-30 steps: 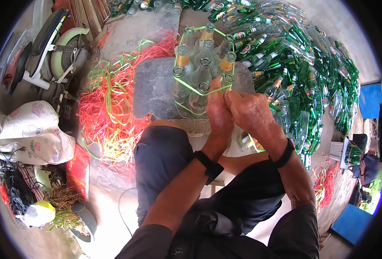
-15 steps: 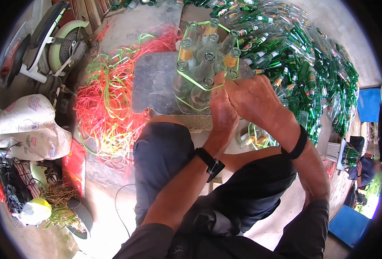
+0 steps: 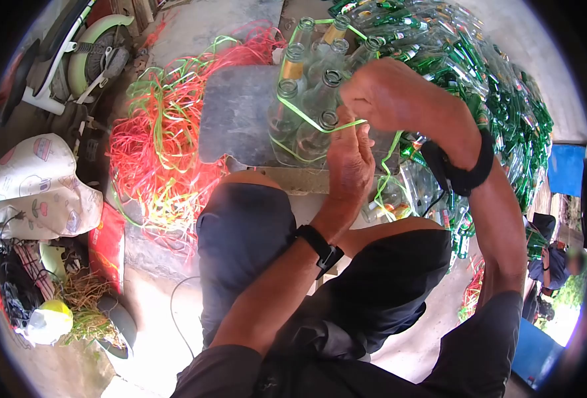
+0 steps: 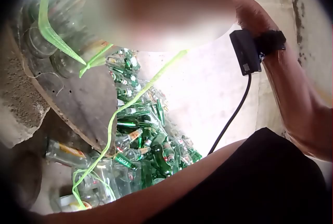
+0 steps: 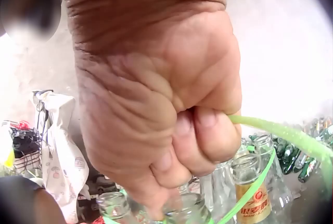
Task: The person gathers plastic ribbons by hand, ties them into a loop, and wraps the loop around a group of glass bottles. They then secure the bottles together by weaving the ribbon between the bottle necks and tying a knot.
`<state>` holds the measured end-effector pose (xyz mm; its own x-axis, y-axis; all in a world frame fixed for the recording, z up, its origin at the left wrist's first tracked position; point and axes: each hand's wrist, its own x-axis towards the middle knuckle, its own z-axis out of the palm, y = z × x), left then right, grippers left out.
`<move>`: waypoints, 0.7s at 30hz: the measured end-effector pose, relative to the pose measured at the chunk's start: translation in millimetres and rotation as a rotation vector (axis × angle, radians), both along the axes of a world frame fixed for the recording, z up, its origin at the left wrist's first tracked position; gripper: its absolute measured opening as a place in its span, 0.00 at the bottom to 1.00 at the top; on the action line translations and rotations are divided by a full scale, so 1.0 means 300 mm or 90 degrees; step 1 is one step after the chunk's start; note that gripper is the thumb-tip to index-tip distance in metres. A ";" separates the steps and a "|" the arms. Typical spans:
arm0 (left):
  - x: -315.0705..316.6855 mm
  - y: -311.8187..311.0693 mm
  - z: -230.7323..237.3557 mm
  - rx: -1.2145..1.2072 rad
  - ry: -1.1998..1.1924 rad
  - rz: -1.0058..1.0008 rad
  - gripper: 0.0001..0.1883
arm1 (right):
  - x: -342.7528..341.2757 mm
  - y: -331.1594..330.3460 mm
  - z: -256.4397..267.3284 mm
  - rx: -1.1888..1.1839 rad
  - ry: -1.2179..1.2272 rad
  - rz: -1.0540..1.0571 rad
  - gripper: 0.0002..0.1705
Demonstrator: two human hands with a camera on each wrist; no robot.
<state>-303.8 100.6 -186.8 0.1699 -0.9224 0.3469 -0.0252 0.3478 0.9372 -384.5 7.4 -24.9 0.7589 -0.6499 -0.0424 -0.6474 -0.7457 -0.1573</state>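
Note:
Several clear glass bottles (image 3: 320, 99) stand upright in a cluster on a dark board (image 3: 237, 113), some with gold labels. A green plastic strap (image 3: 298, 111) loops around their necks, and a second band circles them lower down. My left hand (image 3: 350, 166) is at the near right of the cluster, its fingertips pinching the strap; in the left wrist view it is blurred. A knot (image 4: 87, 68) shows in the strap there. Just above, my right hand (image 3: 393, 96) is curled around the strap (image 5: 281, 130), whose loose tail (image 3: 387, 166) hangs to the right.
Loose red and green straps (image 3: 164, 146) lie heaped at the left. A large pile of green and clear bottles (image 3: 466, 73) spreads along the right. More bottles (image 4: 67, 154) lie below the board's edge. A scooter wheel (image 3: 98, 63) and a printed cloth bag (image 3: 41, 189) are at far left.
Both hands were together at the strap by the front right bottle. The right hand has since lifted away, up and to the right, drawing the strap's tail; the left stays at the strap.

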 end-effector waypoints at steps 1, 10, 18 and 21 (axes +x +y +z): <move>0.004 0.001 0.004 0.017 0.002 -0.016 0.25 | -0.002 -0.020 -0.004 0.002 -0.001 -0.002 0.03; 0.024 0.000 0.049 0.010 -0.004 -0.025 0.26 | 0.001 -0.088 0.002 0.182 0.017 -0.095 0.08; 0.025 -0.003 0.042 0.019 0.019 -0.039 0.26 | -0.075 -0.083 -0.046 0.043 -0.090 -0.114 0.11; 0.042 0.001 0.053 0.062 -0.011 -0.082 0.24 | -0.101 -0.057 -0.066 -0.004 -0.098 -0.154 0.16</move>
